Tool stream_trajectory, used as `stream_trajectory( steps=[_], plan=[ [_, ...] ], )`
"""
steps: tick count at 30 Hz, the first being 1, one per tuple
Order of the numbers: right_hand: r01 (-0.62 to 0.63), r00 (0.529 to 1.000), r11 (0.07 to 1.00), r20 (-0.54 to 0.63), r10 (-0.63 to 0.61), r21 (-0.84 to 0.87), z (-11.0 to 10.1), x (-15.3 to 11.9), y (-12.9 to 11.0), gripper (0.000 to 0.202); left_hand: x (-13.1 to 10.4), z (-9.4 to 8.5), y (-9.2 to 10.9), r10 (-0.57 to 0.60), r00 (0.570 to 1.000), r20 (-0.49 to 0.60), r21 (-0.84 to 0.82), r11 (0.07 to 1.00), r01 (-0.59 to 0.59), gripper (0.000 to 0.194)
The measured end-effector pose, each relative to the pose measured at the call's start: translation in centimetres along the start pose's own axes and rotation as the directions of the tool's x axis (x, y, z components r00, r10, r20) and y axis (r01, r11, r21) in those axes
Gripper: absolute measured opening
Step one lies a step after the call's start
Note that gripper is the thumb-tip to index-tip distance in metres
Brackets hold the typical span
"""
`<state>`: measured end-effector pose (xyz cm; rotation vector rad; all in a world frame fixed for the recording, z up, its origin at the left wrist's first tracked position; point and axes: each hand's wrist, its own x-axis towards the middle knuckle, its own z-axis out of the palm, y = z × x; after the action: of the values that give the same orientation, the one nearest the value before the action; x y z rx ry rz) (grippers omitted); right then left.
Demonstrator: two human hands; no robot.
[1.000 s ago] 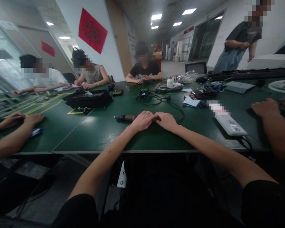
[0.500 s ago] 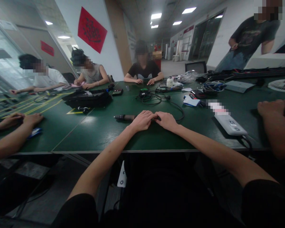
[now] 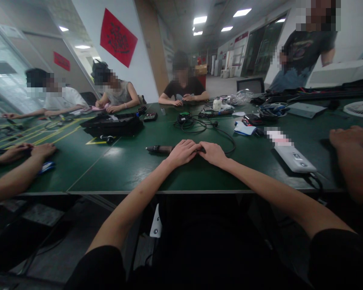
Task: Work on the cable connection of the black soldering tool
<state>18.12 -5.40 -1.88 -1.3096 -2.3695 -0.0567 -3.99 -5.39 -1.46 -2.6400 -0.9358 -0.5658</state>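
An electric screwdriver [image 3: 161,149] lies on the green table with its dark tip pointing left. Wrapped over its body is my left hand [image 3: 183,154], which hides the middle of the tool. My right hand [image 3: 213,154] is closed at the tool's rear end, where the cord comes out, and its fingertips meet those of the left. From there a black cable [image 3: 233,141] curves away to the right and back toward a loose coil [image 3: 195,125].
A black open bag [image 3: 111,124] sits left of centre. At right lie a white device with a cord [image 3: 295,158] and a blue-and-white packet [image 3: 245,128]. Other people's hands rest at the far left [image 3: 44,150] and far right [image 3: 347,136]. Several people are around the table [image 3: 109,181].
My hands and the screwdriver stay in place. The person opposite has raised one hand. The person standing at the right has shifted left.
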Motion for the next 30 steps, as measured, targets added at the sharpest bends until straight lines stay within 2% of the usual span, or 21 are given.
stream_trajectory(
  steps=[5,13,16,19,23,27,30],
  plan=[
    [0.032,0.999,0.998,-0.013,-0.031,0.058,0.3,0.2,0.3,0.014,0.0,0.8,-0.5,-0.153,0.987,0.049,0.005,0.988,0.153,0.025],
    [0.035,0.998,0.999,-0.059,-0.033,0.033,0.4,0.2,0.1,0.014,0.6,1.5,-1.0,-0.189,0.977,0.098,0.072,0.981,0.183,0.032],
    [0.045,0.994,0.999,-0.096,-0.045,0.004,0.0,-0.2,-0.4,0.018,0.4,1.5,-2.2,-0.231,0.966,0.117,0.091,0.971,0.221,0.033],
    [0.067,0.989,0.998,-0.133,-0.066,-0.003,-0.4,-0.5,-0.6,0.021,-0.8,1.3,-4.6,-0.327,0.937,0.124,0.114,0.943,0.314,0.035],
    [0.051,0.986,0.998,-0.159,-0.045,0.032,-0.5,-0.4,-0.2,0.023,-4.1,0.3,-9.0,-0.522,0.843,0.132,0.212,0.845,0.490,0.038],
    [0.012,0.989,0.998,-0.147,-0.002,0.063,-0.3,-0.2,0.4,0.022,-8.7,-1.3,-12.7,-0.711,0.700,0.067,0.334,0.677,0.656,0.041],
    [0.006,0.993,0.997,-0.119,0.004,0.078,-0.2,-0.1,0.6,0.022,-11.8,-2.2,-14.4,-0.806,0.592,-0.020,0.386,0.540,0.748,0.042]
  ],
)
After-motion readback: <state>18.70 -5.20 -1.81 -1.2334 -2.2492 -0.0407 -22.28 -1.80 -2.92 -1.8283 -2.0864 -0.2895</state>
